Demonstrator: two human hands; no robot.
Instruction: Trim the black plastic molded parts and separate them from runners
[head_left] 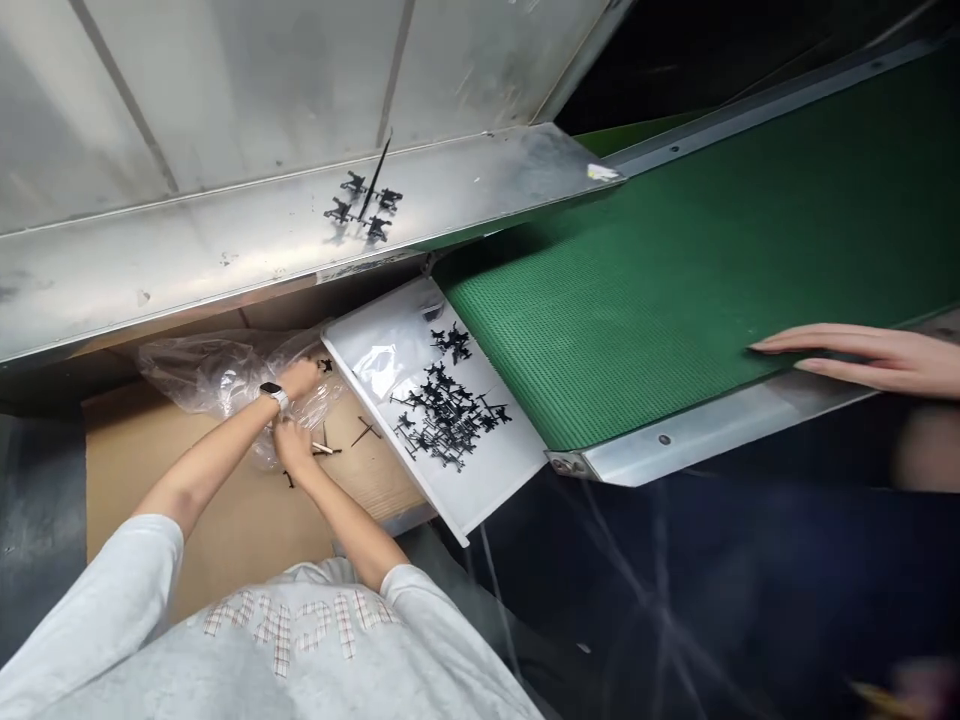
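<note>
My left hand (300, 380), with a watch (273, 393) at its wrist, reaches over a clear plastic bag (225, 372). Its fingers are closed at a small black plastic part (325, 366). Just below it, my right hand (292, 443) is curled at the bag's near edge; what its fingers hold is hidden. Beside that hand a pale stick (323, 448) and thin black pieces lie on the brown cardboard (217, 530). To the right, a white tray (367, 402) bears a pile of black plastic parts (450, 415).
A green conveyor belt (637, 290) runs up to the tray from the right. Another person's hand (862, 355) rests over its near edge. On the metal ledge (487, 185) stands a black moulded frame (365, 208) with an upright stem.
</note>
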